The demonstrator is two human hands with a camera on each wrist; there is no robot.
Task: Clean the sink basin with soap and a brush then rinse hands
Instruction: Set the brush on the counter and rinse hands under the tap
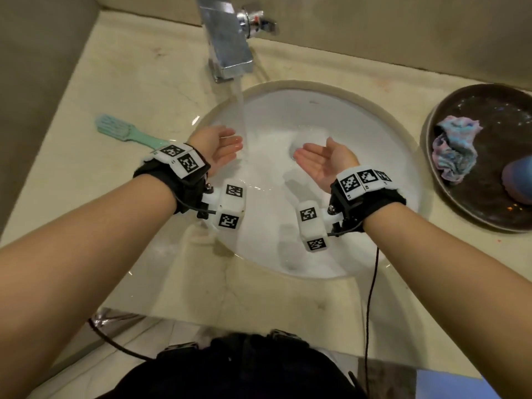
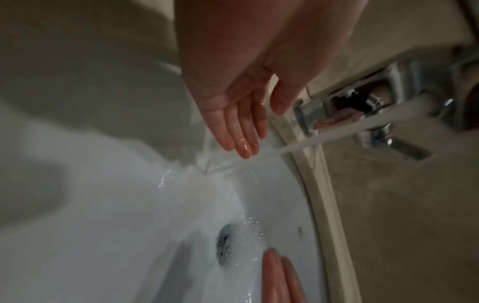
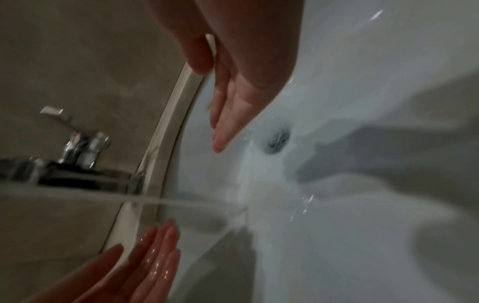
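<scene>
From the head view, this looks like the last step, the hand rinse: the brush lies set aside on the counter left of the sink basin, and water runs from the tap. The left hand and right hand hover palms-in over the bowl, fingers straight and holding nothing, the left just beside the stream. A dark tray with a crumpled cloth sits to the right (no soap that I can make out).

The left wrist view shows wet fingers together at the stream, the drain below.

The right wrist view shows the right hand's fingers flat and close together above the drain, apart from the water. Next, I'd judge, both palms must meet under the flow, then the lever shut off.
</scene>
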